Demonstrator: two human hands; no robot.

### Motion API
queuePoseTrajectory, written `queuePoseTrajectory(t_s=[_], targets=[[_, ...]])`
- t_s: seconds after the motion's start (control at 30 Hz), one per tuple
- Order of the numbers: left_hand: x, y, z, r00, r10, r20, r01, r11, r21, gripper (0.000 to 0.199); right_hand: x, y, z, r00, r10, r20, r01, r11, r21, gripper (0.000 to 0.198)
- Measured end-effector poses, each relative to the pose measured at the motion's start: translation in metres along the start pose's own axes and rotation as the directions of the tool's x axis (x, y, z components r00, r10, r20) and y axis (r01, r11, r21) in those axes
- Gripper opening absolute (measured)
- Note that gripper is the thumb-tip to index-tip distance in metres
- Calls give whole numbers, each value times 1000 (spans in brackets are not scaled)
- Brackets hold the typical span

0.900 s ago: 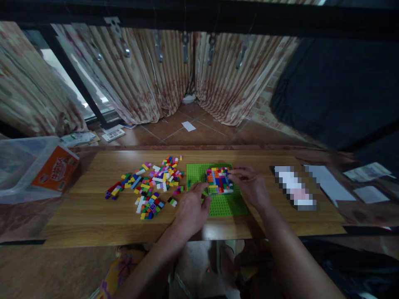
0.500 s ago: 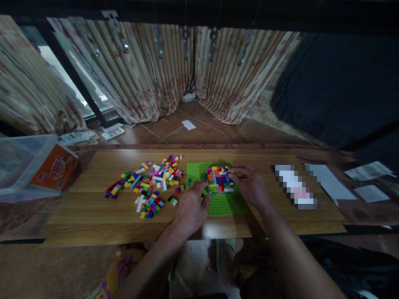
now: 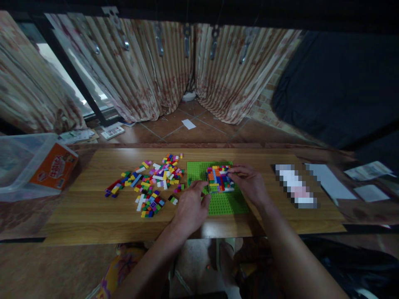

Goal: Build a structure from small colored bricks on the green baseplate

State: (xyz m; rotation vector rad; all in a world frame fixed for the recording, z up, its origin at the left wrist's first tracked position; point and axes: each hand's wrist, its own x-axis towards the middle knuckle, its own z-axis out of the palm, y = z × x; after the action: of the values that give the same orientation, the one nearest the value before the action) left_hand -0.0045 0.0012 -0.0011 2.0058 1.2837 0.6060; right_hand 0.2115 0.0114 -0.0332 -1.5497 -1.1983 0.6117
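A low rectangular build of multicoloured toy bricks (image 3: 220, 179) sits on a green studded baseplate (image 3: 229, 205). My left hand (image 3: 191, 205) rests at its left edge, the fingers bent and their tips against the build's side, the thumb lower over the plate. At the upper right corner of the build, my right hand (image 3: 249, 182) has thumb and forefinger pinched together. Whatever lies between those fingertips is too small to make out. Loose toy bricks (image 3: 162, 176) in many colours are spread left of the plate.
The wooden table (image 3: 102, 224) carries everything. A clear plastic bin (image 3: 25, 166) with an orange label stands at the left end. Toward the right lie a blurred-out item (image 3: 294, 187) and a white paper sheet (image 3: 330, 180). Curtains (image 3: 149, 74) hang beyond the table.
Both hands stay in nearly the same place at the build. Only slight finger movement and a small shift of the view can be seen.
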Motion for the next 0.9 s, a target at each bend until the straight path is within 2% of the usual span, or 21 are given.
queuePoseTrajectory(t_s=[0.17, 0.27, 0.4, 0.77, 0.9], targets=[[0, -1, 1, 1000, 15, -4, -15, 1000, -5, 34, -1, -1, 8, 995, 96, -19, -91, 981, 172, 17], [0, -2, 1, 1000, 13, -5, -13, 1000, -3, 34, -2, -1, 12, 982, 187, 0, -178, 934, 310, 21], [0, -1, 0, 1000, 2, 8, -2, 1000, -19, 35, -2, -2, 14, 968, 251, 17, -236, 881, 409, 29], [0, -2, 3, 1000, -3, 24, 3, 1000, -7, 35, -3, 0, 19, 959, 278, -50, -229, 868, 441, 31], [-1, -2, 5, 1000, -4, 13, 4, 1000, 3, 36, -3, 1, 19, 964, 264, -38, -228, 889, 398, 33]])
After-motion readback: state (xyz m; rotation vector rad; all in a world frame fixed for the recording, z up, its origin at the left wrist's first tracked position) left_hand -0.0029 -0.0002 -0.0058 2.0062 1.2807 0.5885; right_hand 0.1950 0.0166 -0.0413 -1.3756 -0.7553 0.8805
